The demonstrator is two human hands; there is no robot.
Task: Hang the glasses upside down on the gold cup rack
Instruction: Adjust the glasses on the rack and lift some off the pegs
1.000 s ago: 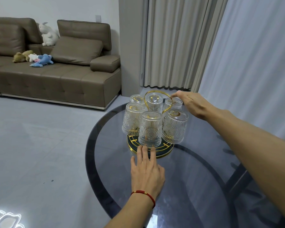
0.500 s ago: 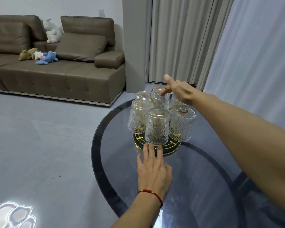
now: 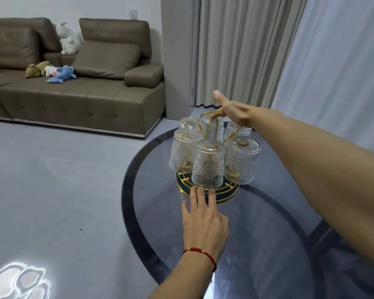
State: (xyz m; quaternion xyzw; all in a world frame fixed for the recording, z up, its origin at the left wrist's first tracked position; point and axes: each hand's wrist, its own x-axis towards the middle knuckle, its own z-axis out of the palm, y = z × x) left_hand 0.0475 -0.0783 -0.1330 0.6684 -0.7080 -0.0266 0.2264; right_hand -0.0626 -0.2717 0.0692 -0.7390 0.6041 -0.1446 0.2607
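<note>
The gold cup rack stands on a round dark base [image 3: 230,192] with a gold loop handle [image 3: 203,118] at its top. Several ribbed clear glasses hang upside down around it: a front one [image 3: 207,165], a left one [image 3: 181,152], a right one [image 3: 242,161], and more behind. My right hand [image 3: 235,113] reaches over the back glasses. Its fingers curl on the top of the loop handle and its thumb sticks out. My left hand [image 3: 205,223] lies flat on the table, fingertips touching the base's near rim, holding nothing.
The rack sits near the far left part of a round dark glass table [image 3: 268,244]. Grey floor lies to the left. A brown sofa [image 3: 73,98] with plush toys stands at the back left, and curtains [image 3: 235,50] hang behind the table.
My right hand has moved from the back right glass to the top of the gold handle and hooked its fingers there. My left hand stays at the base.
</note>
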